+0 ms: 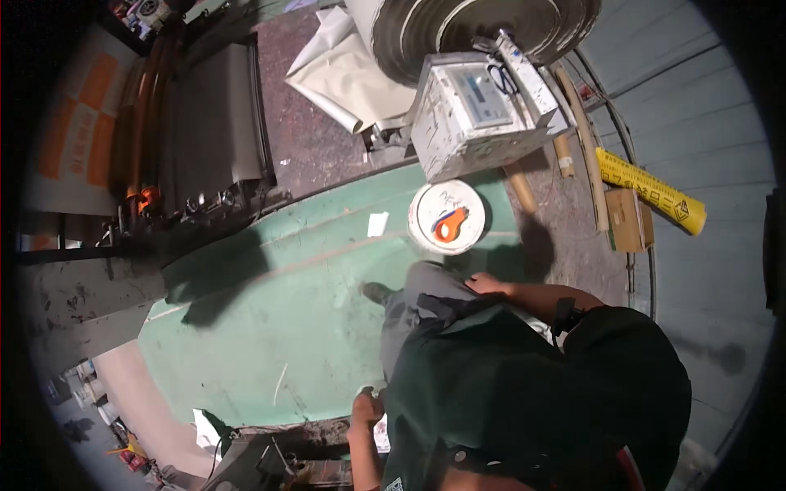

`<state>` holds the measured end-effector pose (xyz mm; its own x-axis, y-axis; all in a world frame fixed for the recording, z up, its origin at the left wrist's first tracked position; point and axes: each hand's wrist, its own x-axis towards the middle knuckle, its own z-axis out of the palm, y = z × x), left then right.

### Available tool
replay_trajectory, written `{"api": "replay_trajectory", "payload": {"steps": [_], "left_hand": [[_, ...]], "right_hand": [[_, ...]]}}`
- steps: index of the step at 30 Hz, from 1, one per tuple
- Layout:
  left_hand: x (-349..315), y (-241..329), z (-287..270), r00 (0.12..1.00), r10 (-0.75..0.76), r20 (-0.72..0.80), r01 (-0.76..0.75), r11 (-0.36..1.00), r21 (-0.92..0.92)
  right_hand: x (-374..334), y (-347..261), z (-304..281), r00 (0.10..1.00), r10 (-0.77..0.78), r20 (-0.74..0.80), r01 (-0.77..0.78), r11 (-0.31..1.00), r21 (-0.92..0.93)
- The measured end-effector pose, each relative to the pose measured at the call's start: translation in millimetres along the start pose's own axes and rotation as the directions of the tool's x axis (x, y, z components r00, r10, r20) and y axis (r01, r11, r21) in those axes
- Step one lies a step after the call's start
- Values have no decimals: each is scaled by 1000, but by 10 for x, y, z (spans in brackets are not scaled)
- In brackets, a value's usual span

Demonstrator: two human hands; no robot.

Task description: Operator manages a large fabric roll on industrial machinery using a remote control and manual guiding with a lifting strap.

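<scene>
My left hand (368, 407) hangs low beside my body at the lower middle, its fingers curled closed. Whether something small is in them is too unclear to make out. At the front of my thigh is my right hand (488, 284), seen from its back, with the fingertips hidden. Just beyond it stands a round white bucket (427, 236) with a pale lid. An orange-handled tool with a blue part (449, 227) lies on that lid, apart from both hands.
A paint-spattered metal box (458, 147) carries black-handled scissors (502, 79). Behind it is a large roll (385, 33). Rollers of a machine (209, 114) fill the left. A yellow tube (655, 192) and a cardboard box (629, 221) lie right. Green flooring (319, 344) bears a white scrap (377, 224).
</scene>
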<state>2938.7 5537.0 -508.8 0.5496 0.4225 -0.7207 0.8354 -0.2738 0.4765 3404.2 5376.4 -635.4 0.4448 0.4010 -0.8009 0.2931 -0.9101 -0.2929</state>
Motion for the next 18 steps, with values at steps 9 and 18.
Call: {"api": "replay_trajectory", "payload": {"steps": [9,18], "left_hand": [[259,-240,-966,978,-181,-104,159,968,-194],[1513,408,-2834,984,-42,-172,46,999,18]], "right_hand": [[215,-1027,209,997,-37,74,13,953,304],[566,-1343,320,929,191,318,-366,606,706]]}}
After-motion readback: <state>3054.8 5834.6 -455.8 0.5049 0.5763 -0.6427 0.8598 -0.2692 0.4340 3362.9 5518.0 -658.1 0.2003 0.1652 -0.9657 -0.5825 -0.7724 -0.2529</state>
